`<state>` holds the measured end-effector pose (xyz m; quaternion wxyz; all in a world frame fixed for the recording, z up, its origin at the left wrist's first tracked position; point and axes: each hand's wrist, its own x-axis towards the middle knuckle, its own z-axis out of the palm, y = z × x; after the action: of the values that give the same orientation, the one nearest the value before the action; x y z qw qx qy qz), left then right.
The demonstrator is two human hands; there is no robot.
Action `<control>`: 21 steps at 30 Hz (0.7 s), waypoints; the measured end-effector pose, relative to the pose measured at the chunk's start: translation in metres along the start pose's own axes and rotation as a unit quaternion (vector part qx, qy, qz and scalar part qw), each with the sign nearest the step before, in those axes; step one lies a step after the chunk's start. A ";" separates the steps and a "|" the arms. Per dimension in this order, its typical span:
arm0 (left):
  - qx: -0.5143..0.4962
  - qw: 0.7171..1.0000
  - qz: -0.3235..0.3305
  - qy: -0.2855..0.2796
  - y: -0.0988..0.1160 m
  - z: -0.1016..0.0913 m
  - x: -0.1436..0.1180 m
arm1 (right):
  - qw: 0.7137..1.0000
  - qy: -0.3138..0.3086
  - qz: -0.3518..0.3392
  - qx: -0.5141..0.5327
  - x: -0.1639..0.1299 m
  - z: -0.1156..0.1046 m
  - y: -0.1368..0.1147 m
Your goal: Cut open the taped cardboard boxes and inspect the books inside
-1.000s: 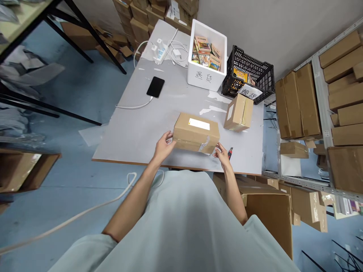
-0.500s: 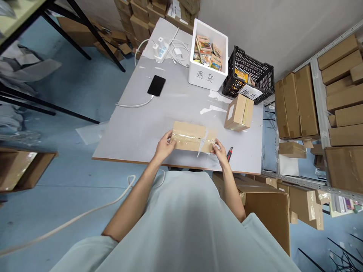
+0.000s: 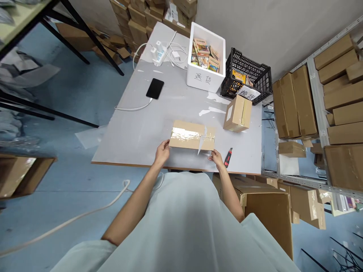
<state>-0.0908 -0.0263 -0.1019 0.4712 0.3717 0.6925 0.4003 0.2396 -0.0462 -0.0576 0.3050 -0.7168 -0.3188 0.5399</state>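
Observation:
A long, flat cardboard box [image 3: 185, 140] with shiny clear tape along its top is in front of me at the table's near side. Torn white paper [image 3: 201, 141] sticks across its right part and hangs over the near edge. My left hand [image 3: 162, 152] grips the box's near left corner. At the near right corner, my right hand [image 3: 217, 158] has its fingers closed at the edge, partly under it. Just right of that hand lies a red and black utility knife [image 3: 228, 158]. A smaller taped carton [image 3: 237, 113] stands farther back on the right.
On the table [image 3: 127, 139] lie a black phone [image 3: 155, 88] on a white cable and a power strip [image 3: 159, 54]. A white foam box [image 3: 206, 79] and black crate [image 3: 246, 75] hold small colourful packs. Shelves with cartons [image 3: 348, 166] stand right; an open carton [image 3: 266, 219] is beside me.
Both hands have shifted down to the near corners of the long box, off its ends. The box's top now catches more glare, its tilt slightly changed. The utility knife is more exposed.

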 end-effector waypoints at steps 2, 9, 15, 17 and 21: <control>-0.004 1.000 -0.026 0.004 0.001 0.002 0.000 | 1.000 0.001 0.003 -0.001 -0.001 0.005 0.002; -0.003 0.999 -0.034 0.016 0.013 -0.007 -0.004 | 1.000 0.006 -0.014 0.010 -0.003 -0.003 -0.001; -0.018 0.999 0.037 0.021 0.029 -0.013 0.001 | 0.996 -0.026 -0.083 0.025 -0.002 -0.021 -0.017; -0.015 0.999 0.044 0.015 0.032 -0.013 0.007 | 0.996 -0.025 -0.083 0.023 -0.001 -0.021 -0.020; 0.014 1.000 0.018 0.004 0.028 -0.012 0.018 | 0.995 -0.030 -0.093 0.009 0.001 -0.012 -0.019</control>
<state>-0.1028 -0.0014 -0.0801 0.4558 0.3886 0.6933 0.4007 0.2491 -0.0348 -0.0411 0.3508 -0.6643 -0.3886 0.5335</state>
